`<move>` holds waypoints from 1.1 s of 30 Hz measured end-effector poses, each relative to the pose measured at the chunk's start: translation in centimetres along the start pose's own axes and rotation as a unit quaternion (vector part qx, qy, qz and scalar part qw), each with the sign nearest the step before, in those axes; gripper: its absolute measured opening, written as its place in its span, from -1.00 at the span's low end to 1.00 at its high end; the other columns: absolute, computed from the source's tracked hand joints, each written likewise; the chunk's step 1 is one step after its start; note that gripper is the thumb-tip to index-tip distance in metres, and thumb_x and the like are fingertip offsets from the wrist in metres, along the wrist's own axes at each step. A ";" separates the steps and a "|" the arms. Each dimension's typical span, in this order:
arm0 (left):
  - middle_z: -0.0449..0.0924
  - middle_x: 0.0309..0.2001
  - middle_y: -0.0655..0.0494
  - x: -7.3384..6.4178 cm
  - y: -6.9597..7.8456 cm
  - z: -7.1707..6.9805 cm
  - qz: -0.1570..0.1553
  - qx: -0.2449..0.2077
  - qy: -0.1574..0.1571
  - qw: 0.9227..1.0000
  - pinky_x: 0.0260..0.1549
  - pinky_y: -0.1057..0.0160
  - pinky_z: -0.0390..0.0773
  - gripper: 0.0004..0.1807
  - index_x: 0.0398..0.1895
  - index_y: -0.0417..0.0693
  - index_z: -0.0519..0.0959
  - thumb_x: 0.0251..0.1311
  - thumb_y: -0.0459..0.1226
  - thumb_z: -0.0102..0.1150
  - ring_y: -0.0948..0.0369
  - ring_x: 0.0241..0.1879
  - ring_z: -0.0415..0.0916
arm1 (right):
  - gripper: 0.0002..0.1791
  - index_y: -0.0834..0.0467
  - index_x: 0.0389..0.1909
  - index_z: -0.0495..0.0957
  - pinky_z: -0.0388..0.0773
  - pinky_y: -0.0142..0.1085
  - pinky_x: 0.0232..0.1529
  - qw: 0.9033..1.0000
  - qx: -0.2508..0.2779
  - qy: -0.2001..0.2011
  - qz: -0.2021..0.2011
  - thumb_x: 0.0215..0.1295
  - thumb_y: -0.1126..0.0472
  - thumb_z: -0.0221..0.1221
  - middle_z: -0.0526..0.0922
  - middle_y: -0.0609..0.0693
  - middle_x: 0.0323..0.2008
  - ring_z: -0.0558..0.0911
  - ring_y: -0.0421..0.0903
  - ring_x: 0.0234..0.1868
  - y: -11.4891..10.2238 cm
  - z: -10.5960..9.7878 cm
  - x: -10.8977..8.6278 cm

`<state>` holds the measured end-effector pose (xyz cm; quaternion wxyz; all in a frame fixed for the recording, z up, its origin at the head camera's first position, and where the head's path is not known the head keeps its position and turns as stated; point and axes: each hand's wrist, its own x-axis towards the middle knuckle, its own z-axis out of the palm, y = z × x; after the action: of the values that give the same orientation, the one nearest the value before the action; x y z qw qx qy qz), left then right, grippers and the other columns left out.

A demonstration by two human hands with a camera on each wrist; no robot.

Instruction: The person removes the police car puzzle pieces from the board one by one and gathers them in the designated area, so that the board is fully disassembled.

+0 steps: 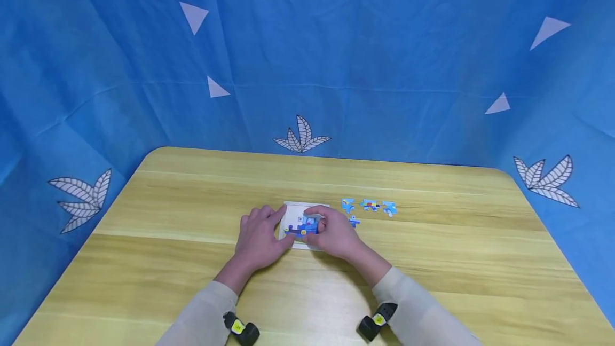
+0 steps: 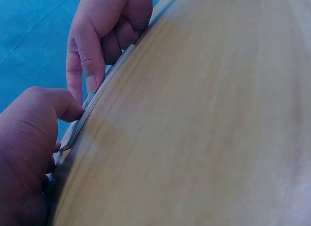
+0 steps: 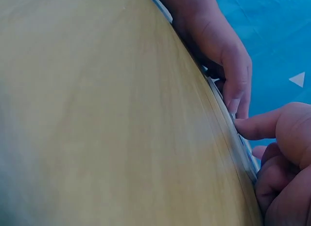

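Observation:
A white-framed puzzle tray (image 1: 293,211) lies flat on the table, several joined blue picture pieces (image 1: 300,227) in its lower part. My left hand (image 1: 261,236) rests along the tray's left side, index finger at the upper left corner and thumb at the lower edge of the joined pieces. From the right, my right hand (image 1: 338,234) pinches a puzzle piece between thumb and index finger over the tray; its palm and fingers hide most of that piece. In the left wrist view, the left hand's thumb (image 2: 68,109) presses near the tray's edge, facing the right hand's fingertips (image 2: 92,85).
Loose blue puzzle pieces lie right of the tray: one (image 1: 347,205) nearest it, a wider one (image 1: 370,205), another (image 1: 389,208) farther right. A further piece (image 1: 354,221) shows beside my right hand. A blue patterned cloth (image 1: 384,68) hangs behind the wooden table (image 1: 192,202).

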<state>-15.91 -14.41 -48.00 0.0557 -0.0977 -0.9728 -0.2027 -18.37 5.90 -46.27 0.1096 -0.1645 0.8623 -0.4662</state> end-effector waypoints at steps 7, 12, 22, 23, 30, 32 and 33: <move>0.41 -0.17 0.15 0.0 -0.2 0.2 -0.001 -0.005 0.005 1.000 -0.22 0.11 0.14 -0.17 0.42 -0.06 0.42 0.14 0.17 0.22 0.12 -0.18 0.23 | -0.42 0.18 0.11 0.57 0.20 -0.34 -0.61 1.000 0.007 -0.004 0.015 0.01 0.31 0.49 0.30 -0.13 -0.72 0.26 -0.21 -0.70 -0.1 0.0 0.1; 0.42 -0.17 0.15 -0.1 -0.1 0.1 0.000 -0.011 0.007 1.000 -0.22 0.11 0.15 -0.18 0.41 -0.06 0.44 0.13 0.16 0.24 0.12 -0.18 0.24 | -0.40 0.19 0.12 0.56 0.22 -0.32 -0.59 1.000 0.003 0.002 0.028 -0.01 0.30 0.50 0.34 -0.11 -0.69 0.29 -0.19 -0.67 -0.1 0.0 0.1; 0.45 -0.13 0.12 -0.1 0.0 -0.1 -0.006 -0.015 0.006 1.000 -0.19 0.09 0.17 -0.22 0.38 -0.07 0.47 0.15 0.15 0.24 0.10 -0.15 0.27 | -0.43 0.18 0.09 0.57 0.23 -0.30 -0.58 0.999 0.021 -0.004 0.034 0.01 0.32 0.49 0.33 -0.10 -0.68 0.29 -0.17 -0.66 -0.3 -0.1 0.0; 0.46 -0.13 0.12 -0.1 0.0 -0.1 -0.007 -0.015 0.006 1.000 -0.19 0.09 0.17 -0.22 0.37 -0.07 0.47 0.16 0.15 0.24 0.10 -0.14 0.28 | -0.43 0.18 0.09 0.57 0.23 -0.30 -0.58 0.999 0.025 -0.005 0.035 0.01 0.33 0.49 0.33 -0.10 -0.68 0.29 -0.17 -0.66 -0.3 -0.1 0.0; 0.47 -0.11 0.12 -0.1 0.0 0.0 -0.008 -0.015 0.006 1.000 -0.20 0.09 0.17 -0.22 0.37 -0.08 0.47 0.16 0.16 0.23 0.10 -0.14 0.27 | -0.44 0.20 0.09 0.57 0.26 -0.30 -0.53 0.997 0.053 -0.007 0.048 -0.01 0.43 0.47 0.34 -0.09 -0.66 0.32 -0.16 -0.61 -0.5 -0.2 0.1; 0.47 -0.10 0.11 -0.1 0.0 0.0 -0.007 -0.015 0.007 1.000 -0.20 0.09 0.17 -0.22 0.37 -0.07 0.47 0.16 0.16 0.24 0.10 -0.14 0.28 | -0.43 0.21 0.09 0.57 0.27 -0.29 -0.52 0.997 0.054 -0.006 0.048 -0.01 0.44 0.47 0.33 -0.08 -0.65 0.32 -0.15 -0.61 -0.5 -0.2 0.1; 0.47 -0.10 0.11 -0.1 0.0 0.0 -0.007 -0.014 0.008 1.000 -0.20 0.10 0.17 -0.22 0.37 -0.07 0.47 0.16 0.16 0.24 0.10 -0.14 0.28 | -0.43 0.21 0.09 0.57 0.27 -0.29 -0.52 0.997 0.054 -0.005 0.049 -0.01 0.44 0.47 0.33 -0.08 -0.65 0.32 -0.15 -0.61 -0.5 -0.2 0.1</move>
<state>-15.80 -14.47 -48.04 0.0603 -0.0904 -0.9700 -0.2177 -18.40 5.79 -45.72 0.1454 -0.1185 0.8425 -0.5051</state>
